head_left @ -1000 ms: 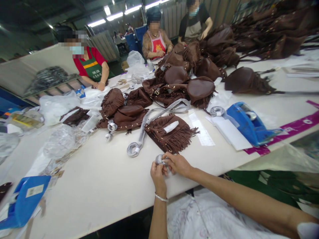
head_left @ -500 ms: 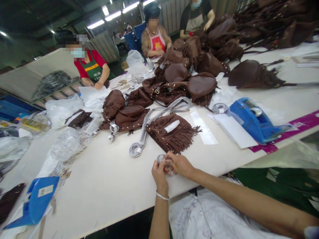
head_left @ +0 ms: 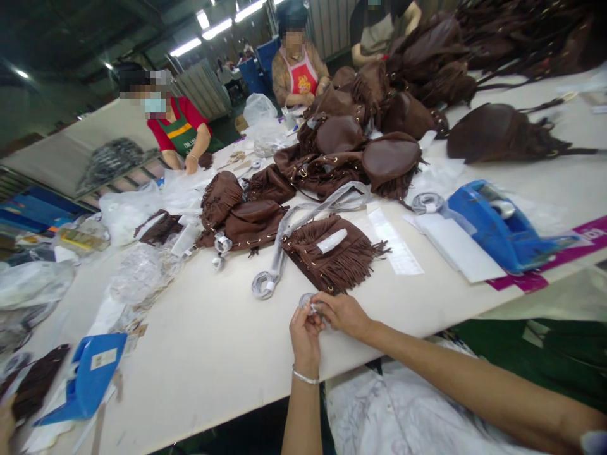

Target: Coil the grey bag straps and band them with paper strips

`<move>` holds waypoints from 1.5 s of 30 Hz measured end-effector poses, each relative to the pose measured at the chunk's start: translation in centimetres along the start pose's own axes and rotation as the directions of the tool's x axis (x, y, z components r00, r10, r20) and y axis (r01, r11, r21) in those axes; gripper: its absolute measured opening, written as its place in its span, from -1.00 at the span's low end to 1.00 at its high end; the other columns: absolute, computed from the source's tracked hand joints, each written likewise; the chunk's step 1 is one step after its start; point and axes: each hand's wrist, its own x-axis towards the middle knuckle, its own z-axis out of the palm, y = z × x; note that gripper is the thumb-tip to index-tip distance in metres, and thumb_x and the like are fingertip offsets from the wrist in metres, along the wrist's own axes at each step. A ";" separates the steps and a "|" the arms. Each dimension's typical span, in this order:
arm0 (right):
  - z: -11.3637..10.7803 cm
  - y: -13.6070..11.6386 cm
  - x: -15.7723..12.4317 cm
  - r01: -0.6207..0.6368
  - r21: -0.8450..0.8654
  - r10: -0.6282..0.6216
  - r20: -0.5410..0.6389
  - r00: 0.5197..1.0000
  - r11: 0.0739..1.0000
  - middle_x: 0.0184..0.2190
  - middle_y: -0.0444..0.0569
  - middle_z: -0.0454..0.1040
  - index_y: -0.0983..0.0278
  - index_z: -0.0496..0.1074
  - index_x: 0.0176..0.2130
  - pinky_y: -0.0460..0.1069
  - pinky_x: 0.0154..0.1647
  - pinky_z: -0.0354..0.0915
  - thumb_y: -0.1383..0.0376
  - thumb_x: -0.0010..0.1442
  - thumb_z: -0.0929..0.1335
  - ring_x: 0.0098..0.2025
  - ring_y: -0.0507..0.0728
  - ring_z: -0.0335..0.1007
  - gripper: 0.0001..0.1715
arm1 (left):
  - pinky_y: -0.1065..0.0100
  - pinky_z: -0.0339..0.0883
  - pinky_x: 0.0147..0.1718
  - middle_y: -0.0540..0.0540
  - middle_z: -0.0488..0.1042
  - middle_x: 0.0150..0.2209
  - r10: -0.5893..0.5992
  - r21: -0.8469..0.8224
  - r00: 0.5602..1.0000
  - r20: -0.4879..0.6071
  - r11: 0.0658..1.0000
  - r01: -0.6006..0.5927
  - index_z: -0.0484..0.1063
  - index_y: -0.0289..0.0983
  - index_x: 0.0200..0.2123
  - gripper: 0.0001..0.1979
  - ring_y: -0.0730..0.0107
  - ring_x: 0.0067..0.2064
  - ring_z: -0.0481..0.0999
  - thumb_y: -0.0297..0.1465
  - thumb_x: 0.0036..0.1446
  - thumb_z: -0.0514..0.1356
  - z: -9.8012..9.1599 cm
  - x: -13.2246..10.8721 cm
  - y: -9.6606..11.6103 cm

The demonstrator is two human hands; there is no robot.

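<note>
Two bare hands at lower centre, and between them one small grey coil wrapped in shiny plastic, held just above the pale, smooth bench. The left hand has its grip closed on the coil's near side; the right hand pinches in at the other side, fingers drawn tight. One slim silver bangle circles the left wrist. Just beyond lies one dark brown fringed leather bag, thin strips splaying right, with one white wrapped roll on top. Left of it, one ring-shaped grey coil trails a long plastic-sheathed strap. Two angular blue plastic tape dispensers now: one at right, one at lower left. Upper centre, a heap of brown leather bags, rounded, softly creased, too tangled to count, and three co-workers across the top.
</note>
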 end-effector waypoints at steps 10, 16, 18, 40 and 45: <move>-1.4 0.1 1.2 0.143 -0.351 -0.094 0.152 0.984 0.926 -0.43 -0.04 0.56 0.15 0.41 -0.05 -0.10 -0.46 0.08 0.17 0.36 0.17 -0.41 0.11 0.48 -0.69 | 0.47 0.18 -0.56 0.05 0.35 -0.49 0.042 0.040 0.999 -0.035 0.998 -0.040 0.43 -0.30 -0.34 -0.81 0.56 -0.52 0.31 -0.31 0.02 0.29 0.3 -0.3 0.0; -1.6 0.3 1.2 0.368 -0.388 -0.259 0.305 0.917 0.845 -0.30 0.03 0.56 0.27 0.31 0.05 -0.11 -0.42 0.15 0.29 0.33 0.19 -0.34 0.09 0.46 -0.67 | 0.50 0.17 -0.54 0.04 0.38 -0.45 0.014 -0.013 0.999 -0.044 1.000 -0.014 0.45 -0.27 -0.32 -0.82 0.57 -0.51 0.30 -0.33 0.00 0.30 0.1 0.0 0.3; -1.8 0.4 1.3 0.421 -0.404 -0.297 0.335 0.894 0.812 -0.30 0.04 0.57 0.29 0.27 0.10 -0.10 -0.42 0.16 0.31 0.34 0.15 -0.36 0.09 0.46 -0.63 | 0.51 0.17 -0.54 0.03 0.39 -0.44 0.010 -0.033 0.999 -0.031 0.999 -0.011 0.46 -0.27 -0.31 -0.83 0.58 -0.50 0.30 -0.34 0.01 0.29 -0.1 0.1 0.2; -3.2 0.6 3.7 0.405 -0.398 -0.207 0.453 0.867 0.823 -0.33 0.14 0.58 0.28 0.47 -0.11 -0.05 -0.35 0.21 0.16 0.32 0.20 -0.28 0.23 0.51 -0.65 | 0.55 0.01 -0.69 0.16 0.13 -0.60 -0.059 0.080 0.997 -0.043 0.995 0.063 0.42 -0.30 -0.30 -0.64 0.70 -0.67 -0.01 -0.11 0.04 0.28 0.1 0.1 0.2; -3.2 0.5 4.7 0.376 -0.374 -0.160 0.496 0.854 0.848 -0.41 0.04 0.58 0.24 0.50 -0.26 -0.08 -0.39 0.21 0.18 0.28 0.23 -0.33 0.18 0.52 -0.70 | 0.54 0.07 -0.69 0.15 0.13 -0.58 0.010 0.220 1.000 -0.009 0.975 -0.007 0.41 -0.31 -0.29 -0.63 0.67 -0.66 -0.03 -0.08 0.10 0.22 0.1 -0.2 0.2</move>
